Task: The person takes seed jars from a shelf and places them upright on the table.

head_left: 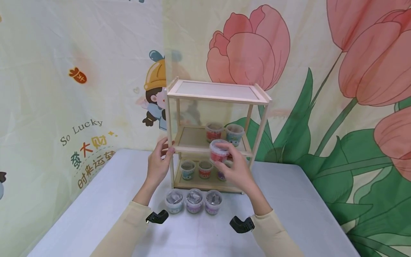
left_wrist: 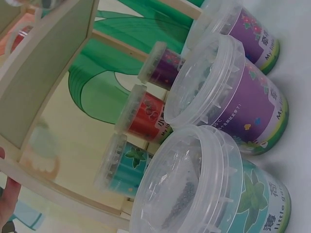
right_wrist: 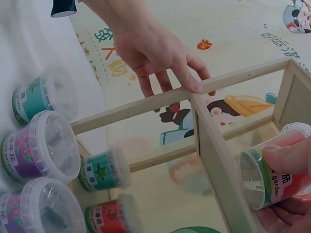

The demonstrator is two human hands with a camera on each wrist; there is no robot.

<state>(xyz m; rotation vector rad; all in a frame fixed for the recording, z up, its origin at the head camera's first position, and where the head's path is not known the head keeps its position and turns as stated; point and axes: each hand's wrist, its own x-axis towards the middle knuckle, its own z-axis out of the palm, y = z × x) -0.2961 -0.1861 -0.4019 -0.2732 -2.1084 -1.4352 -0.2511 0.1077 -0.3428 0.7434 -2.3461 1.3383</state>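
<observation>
"What's leftmost?"
"The left hand (head_left: 158,162), pinching the rack (head_left: 218,92) by its left post."
"Next?"
"Three tubs (head_left: 194,207) on the table (head_left: 289,207), three on the bottom shelf (head_left: 199,184), two on the middle shelf (head_left: 192,137)."
"And the right hand (head_left: 237,169)?"
"Pinching one red tub (head_left: 219,154) before the middle shelf, well right of the left hand."

A pale cloth backdrop (head_left: 38,57) hangs behind the white counter (head_left: 285,200): large pink tulips (head_left: 252,53) and green leaves (head_left: 369,200) on the right, lettering (head_left: 86,150) and a cartoon figure (head_left: 156,103) in a yellow hat (head_left: 156,75) farther left.
</observation>
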